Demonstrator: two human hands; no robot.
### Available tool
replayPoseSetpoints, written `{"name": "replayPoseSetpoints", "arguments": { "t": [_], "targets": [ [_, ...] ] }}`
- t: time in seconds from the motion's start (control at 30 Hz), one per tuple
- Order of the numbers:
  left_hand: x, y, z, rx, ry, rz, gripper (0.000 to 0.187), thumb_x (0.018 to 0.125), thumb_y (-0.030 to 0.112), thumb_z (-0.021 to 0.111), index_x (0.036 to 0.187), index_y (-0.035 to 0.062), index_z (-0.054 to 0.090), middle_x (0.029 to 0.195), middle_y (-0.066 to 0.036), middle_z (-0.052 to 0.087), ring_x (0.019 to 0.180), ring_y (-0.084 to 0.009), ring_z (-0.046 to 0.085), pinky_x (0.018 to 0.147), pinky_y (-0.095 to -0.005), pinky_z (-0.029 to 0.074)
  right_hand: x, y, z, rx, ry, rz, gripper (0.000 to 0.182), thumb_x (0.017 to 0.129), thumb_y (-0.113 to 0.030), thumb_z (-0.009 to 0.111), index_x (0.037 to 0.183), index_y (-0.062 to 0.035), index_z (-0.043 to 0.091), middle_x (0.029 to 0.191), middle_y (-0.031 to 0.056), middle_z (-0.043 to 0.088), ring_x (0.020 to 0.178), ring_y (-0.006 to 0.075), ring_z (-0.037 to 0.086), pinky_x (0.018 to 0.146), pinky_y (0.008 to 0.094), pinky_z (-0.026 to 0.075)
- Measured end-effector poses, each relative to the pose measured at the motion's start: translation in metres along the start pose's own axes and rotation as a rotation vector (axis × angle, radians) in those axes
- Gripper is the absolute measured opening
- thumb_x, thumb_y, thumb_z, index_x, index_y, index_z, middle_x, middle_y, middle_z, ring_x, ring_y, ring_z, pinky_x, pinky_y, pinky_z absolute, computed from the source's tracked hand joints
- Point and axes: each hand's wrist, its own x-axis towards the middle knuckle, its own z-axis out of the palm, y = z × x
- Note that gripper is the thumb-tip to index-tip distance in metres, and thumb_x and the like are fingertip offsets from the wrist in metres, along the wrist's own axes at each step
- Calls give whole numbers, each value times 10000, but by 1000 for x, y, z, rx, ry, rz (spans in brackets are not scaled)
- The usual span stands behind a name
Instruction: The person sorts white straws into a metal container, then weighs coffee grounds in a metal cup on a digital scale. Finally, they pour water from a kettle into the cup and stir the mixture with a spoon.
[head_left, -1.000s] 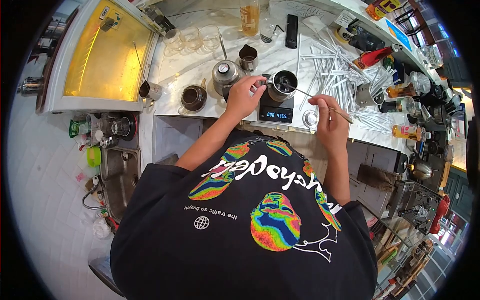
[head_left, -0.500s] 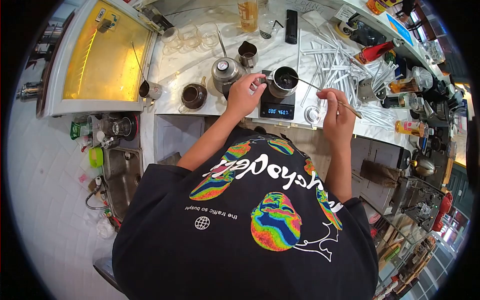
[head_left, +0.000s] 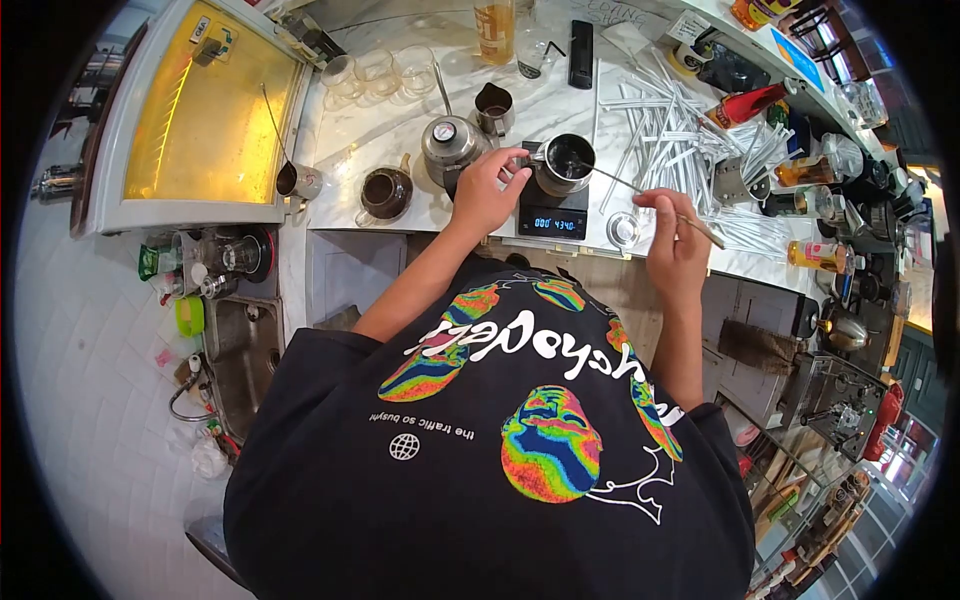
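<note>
A steel pitcher [head_left: 566, 183] with dark liquid in it stands on a black digital scale [head_left: 552, 222] with a lit blue display. My left hand [head_left: 488, 192] is beside the pitcher, its thumb and fingertips closed on the pitcher's handle. In my right hand [head_left: 677, 245] is a long thin bar spoon [head_left: 632, 187], pinched near its far end and slanting down into the liquid; its tip is hidden there. A gooseneck kettle [head_left: 450, 145] with a dial on its lid stands just left of the scale, partly behind my left hand.
A smaller steel jug [head_left: 494, 110] and a dark brown pot [head_left: 386, 193] stand nearby. Several clear glasses [head_left: 376, 75] are at the back left. Wrapped straws [head_left: 670, 120] lie heaped at right, by a small round metal lid-like piece [head_left: 624, 230]. A sink [head_left: 243, 360] is at lower left.
The spoon has shifted within the pitcher, and my right hand has tilted and moved slightly lower. The scale's reading has dropped. My left hand stays in place.
</note>
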Motion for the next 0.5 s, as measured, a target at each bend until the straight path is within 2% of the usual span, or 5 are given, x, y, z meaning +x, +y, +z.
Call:
{"name": "replayPoseSetpoints", "arguments": {
  "t": [0.1,0.23,0.33,0.47,0.5],
  "targets": [
    [0,3,0,20,-4,-12,321,917,151,760,1228,77,730,916,-73,718,760,-170,661,732,-322,535,1,-2,11,28,-21,-60,218,1086,-111,544,1039,15,716,942,120,762,828,213,721,789,317,545],
    [0,1,-1,14,-8,-1,317,922,160,759,1228,81,729,917,-74,717,764,-173,664,737,-325,540,8,6,6,10,63,29,214,1084,-97,543,1036,21,716,940,114,760,834,215,721,793,322,543],
    [0,0,0,8,3,17,290,919,170,761,1197,93,731,931,-73,730,759,-207,681,706,-350,546,6,1,-4,-20,10,-10,224,1086,-101,542,1023,19,720,934,108,759,835,213,722,789,324,542],
    [0,2,0,13,4,-9,288,919,171,761,1196,99,734,935,-71,729,757,-205,678,705,-349,545,7,-7,10,14,-22,-61,226,1087,-101,540,1018,16,721,936,107,761,836,210,726,780,324,540],
    [0,3,-1,13,1,-10,288,919,171,761,1197,99,734,936,-70,729,757,-205,677,705,-348,545,9,-7,13,36,-2,-5,220,1084,-100,546,1017,16,721,939,108,761,835,204,720,777,324,538]
  ]
}}
